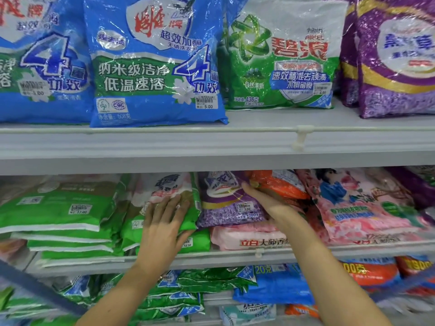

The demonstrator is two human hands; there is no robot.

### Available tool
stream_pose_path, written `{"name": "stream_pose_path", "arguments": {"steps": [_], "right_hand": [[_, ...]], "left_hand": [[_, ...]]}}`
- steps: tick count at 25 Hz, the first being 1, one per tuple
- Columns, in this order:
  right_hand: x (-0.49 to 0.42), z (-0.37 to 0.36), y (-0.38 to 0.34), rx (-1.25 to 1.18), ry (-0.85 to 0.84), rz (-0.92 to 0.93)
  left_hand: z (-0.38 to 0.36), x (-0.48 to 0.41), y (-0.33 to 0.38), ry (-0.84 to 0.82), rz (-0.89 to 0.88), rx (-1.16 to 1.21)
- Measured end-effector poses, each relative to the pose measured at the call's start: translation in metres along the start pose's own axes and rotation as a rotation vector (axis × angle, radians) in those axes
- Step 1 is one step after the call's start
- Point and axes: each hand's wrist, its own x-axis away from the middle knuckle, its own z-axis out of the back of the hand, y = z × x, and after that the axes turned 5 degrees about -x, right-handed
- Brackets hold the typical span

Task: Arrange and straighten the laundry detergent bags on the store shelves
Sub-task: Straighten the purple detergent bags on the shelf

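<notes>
**Item:** purple bag [228, 203], middle shelf [211, 257], lying on top of flat pink bags [244, 236].
**Axis:** long side runs roughly 6 to 12 o'clock, from front lip to back of shelf, its face tipped up toward the aisle.
**Grip, right hand** [261, 198]**:** at the bag's 3 o'clock edge, touching it, between it and the orange bag [280, 184]. Fingers are straight, thumb hidden, nothing clasped. This is the nearer hand, and I judge it placed to nudge the bag toward 9 o'clock.
**Grip, left hand** [164, 217]**:** at the bag's 9 o'clock, fingers spread and flat on the green-and-pink bag [169, 184], pressing rather than holding.
**Room:** tight, with neighbours touching on both sides and the upper shelf [211, 142] close above. Slippery film stacked on soft bags, likely to slide.
</notes>
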Motion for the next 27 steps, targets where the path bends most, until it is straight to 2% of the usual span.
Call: {"name": "stream_pose_path", "arguments": {"steps": [2,4,6,8,10,13,14,15,17,18,19,20,24,27], "right_hand": [[-0.012,-0.009,-0.010,0.252,0.038,0.075],[-0.017,-0.015,-0.005,0.368,0.093,0.212],[-0.004,-0.008,-0.001,0.281,0.124,0.320],[0.016,0.009,-0.003,0.022,0.121,0.388],[0.031,0.022,-0.011,-0.219,0.150,0.386],[0.040,0.027,-0.012,-0.288,0.183,0.333],[0.043,0.026,-0.011,-0.273,0.151,0.341],[0.049,0.022,-0.009,-0.249,0.107,0.344],[0.062,0.011,0.002,-0.185,0.027,0.335],[0.072,0.005,0.008,-0.169,-0.003,0.328],[0.083,-0.002,0.015,-0.159,-0.024,0.319],[0.095,-0.009,0.021,-0.139,-0.042,0.318],[0.135,-0.023,0.028,-0.157,-0.083,0.263],[0.155,-0.027,0.009,-0.249,0.049,0.260]], "left_hand": [[0.000,0.000,0.000,-0.030,-0.009,-0.046],[0.002,0.002,0.002,-0.034,-0.058,-0.079],[0.003,0.003,0.003,-0.040,-0.106,-0.096],[0.006,0.002,0.005,-0.075,-0.114,-0.087],[0.007,0.001,0.007,-0.127,-0.115,-0.076],[0.022,-0.001,0.008,-0.235,-0.152,-0.028],[0.033,-0.003,0.011,-0.254,-0.113,0.104],[0.045,-0.007,0.016,-0.329,0.036,0.348],[0.086,-0.008,0.031,-0.576,0.448,1.129],[0.097,-0.003,0.035,-0.653,0.572,1.502],[0.102,0.002,0.038,-0.668,0.685,1.725],[0.110,0.012,0.041,-0.706,0.718,1.838],[0.125,0.051,0.033,-0.734,0.717,1.811],[0.128,0.070,0.022,-0.759,0.630,1.771]]}}
